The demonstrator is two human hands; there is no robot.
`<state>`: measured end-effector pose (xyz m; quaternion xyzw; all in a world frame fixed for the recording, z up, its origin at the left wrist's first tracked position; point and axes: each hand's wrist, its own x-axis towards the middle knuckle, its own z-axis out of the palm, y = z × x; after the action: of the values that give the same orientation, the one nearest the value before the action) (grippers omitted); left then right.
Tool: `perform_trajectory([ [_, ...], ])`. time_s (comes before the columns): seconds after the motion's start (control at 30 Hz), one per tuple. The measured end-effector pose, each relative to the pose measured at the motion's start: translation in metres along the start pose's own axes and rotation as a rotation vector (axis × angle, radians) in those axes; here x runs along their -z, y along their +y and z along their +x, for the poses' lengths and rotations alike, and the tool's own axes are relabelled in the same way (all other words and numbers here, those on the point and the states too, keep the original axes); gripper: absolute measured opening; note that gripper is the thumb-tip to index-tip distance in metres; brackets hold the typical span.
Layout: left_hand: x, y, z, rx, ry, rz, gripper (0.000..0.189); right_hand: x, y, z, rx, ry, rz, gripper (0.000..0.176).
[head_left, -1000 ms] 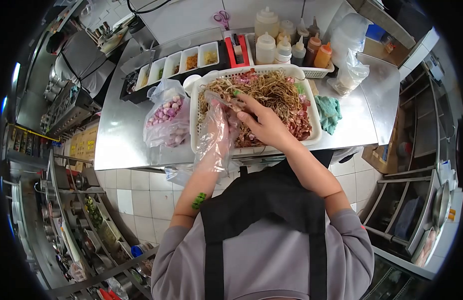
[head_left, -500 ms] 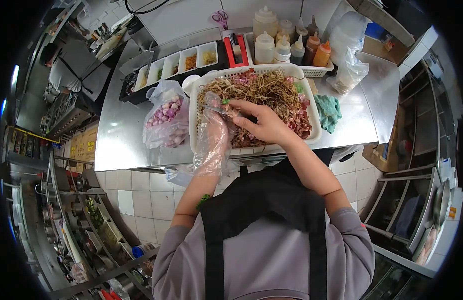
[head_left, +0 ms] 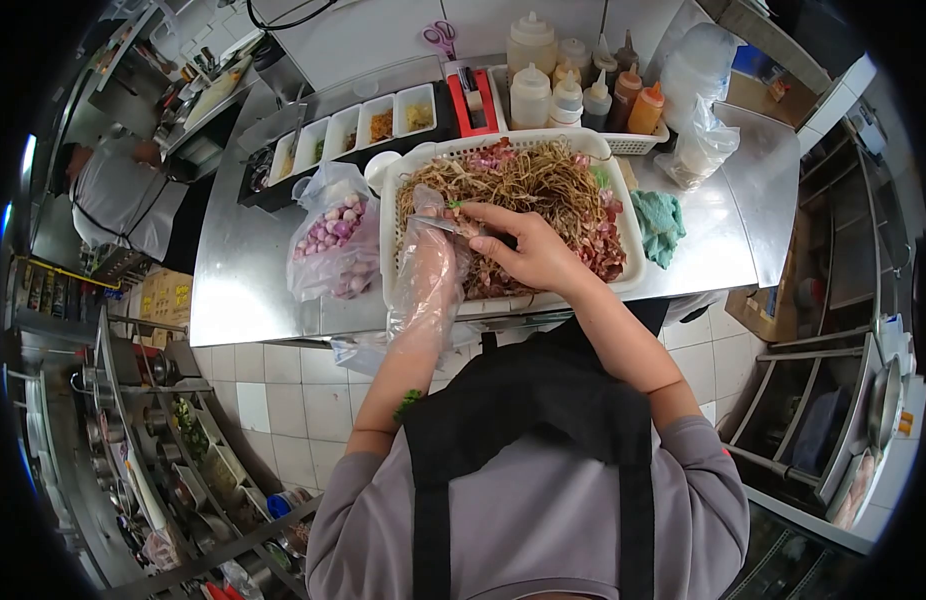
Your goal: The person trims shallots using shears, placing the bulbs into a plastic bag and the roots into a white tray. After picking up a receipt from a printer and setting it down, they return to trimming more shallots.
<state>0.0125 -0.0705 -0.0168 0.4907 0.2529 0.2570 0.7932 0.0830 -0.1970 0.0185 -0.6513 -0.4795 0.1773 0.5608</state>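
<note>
My left hand (head_left: 433, 250), in a clear plastic glove, is closed over the left side of a white basket (head_left: 631, 262); what its fingers hold is too small to name. My right hand (head_left: 528, 250), bare, is closed on a small knife (head_left: 436, 223) whose blade reaches across my left fingers. Dry brown roots (head_left: 533, 180) and reddish onion skins (head_left: 601, 255) fill the basket. To the left, a plastic bag (head_left: 313, 275) holds small purple shallots (head_left: 335, 225).
Behind the basket stand squeeze bottles (head_left: 530, 97), a red holder (head_left: 471, 100) and white trays of condiments (head_left: 381, 120). At right lie a green cloth (head_left: 658, 225) and a tied bag (head_left: 698, 150). Another person (head_left: 128, 195) bends at the far left.
The knife blade has shifted slightly at my left fingers. Both hands stay in nearly the same place. The other person at the far left has bent lower.
</note>
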Motion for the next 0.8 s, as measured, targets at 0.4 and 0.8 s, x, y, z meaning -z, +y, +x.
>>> perform_trajectory([
  [0.4,-0.017,0.013,-0.015,-0.139,-0.013,0.011,0.044,-0.015,-0.001,0.002,0.008,0.127,0.127,0.039],
  [0.8,-0.001,0.010,-0.002,-0.123,0.011,-0.002,0.037,-0.016,0.002,0.002,0.092,0.095,0.071,0.042],
])
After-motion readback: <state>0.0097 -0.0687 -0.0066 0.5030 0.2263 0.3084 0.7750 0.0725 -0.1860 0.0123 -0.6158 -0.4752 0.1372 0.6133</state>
